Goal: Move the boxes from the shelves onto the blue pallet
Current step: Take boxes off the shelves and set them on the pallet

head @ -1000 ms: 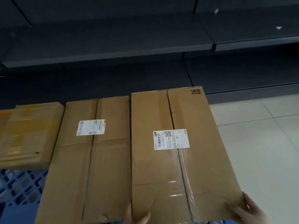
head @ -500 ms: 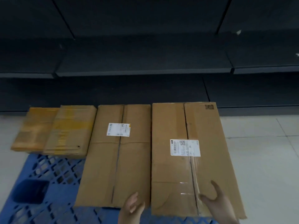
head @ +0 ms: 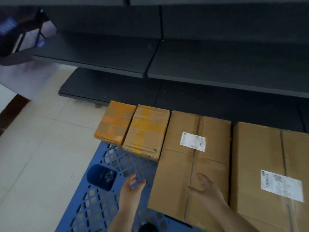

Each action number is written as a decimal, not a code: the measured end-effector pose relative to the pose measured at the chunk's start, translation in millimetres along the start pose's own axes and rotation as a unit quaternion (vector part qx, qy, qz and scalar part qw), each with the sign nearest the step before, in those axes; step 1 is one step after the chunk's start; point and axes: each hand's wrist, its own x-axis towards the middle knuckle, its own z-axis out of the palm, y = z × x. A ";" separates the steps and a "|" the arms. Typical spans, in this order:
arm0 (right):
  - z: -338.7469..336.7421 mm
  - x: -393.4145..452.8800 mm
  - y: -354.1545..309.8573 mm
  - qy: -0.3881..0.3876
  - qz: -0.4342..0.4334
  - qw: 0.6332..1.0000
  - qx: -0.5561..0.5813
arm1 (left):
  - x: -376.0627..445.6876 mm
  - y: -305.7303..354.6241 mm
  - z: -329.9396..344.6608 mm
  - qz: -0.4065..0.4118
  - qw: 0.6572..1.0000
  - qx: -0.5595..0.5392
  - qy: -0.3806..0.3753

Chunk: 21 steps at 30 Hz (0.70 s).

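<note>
**Hands off the boxes, four lined up on the pallet**

Since half a second ago both hands have let go of the right-hand box, now at the right edge of the frame. The left hand hovers over the blue pallet, fingers loosely spread, holding nothing. The right hand hangs open above the labelled middle box. Two smaller boxes, one orange-taped and one plainer, sit touching at centre. Dark shelves fill the top of the frame; pale floor tiles lie at left.

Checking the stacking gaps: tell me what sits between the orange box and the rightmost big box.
Head view: a tan taped box and a labelled box.
</note>
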 end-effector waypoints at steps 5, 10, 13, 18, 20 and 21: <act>94.7 82.1 -49.9 0.008 0.019 0.999 0.031 | 109.9 21.6 -35.7 0.064 0.996 0.061 -0.003; 147.6 159.4 -83.4 0.066 0.001 0.998 0.018 | 199.7 34.9 -37.8 0.089 0.991 0.094 -0.017; 164.4 197.0 -87.3 0.064 0.026 0.997 0.021 | 236.1 33.6 -26.5 0.095 0.984 0.144 -0.046; 178.3 215.4 -78.7 0.086 0.052 0.995 0.011 | 270.9 24.4 -15.8 0.068 0.993 0.081 -0.052; 184.0 204.2 -63.8 0.087 0.060 0.994 -0.004 | 264.5 12.6 -18.6 0.055 0.991 0.117 -0.040; 189.9 193.5 -55.5 0.074 0.071 0.995 -0.010 | 258.0 3.1 -22.5 0.051 0.988 0.138 -0.040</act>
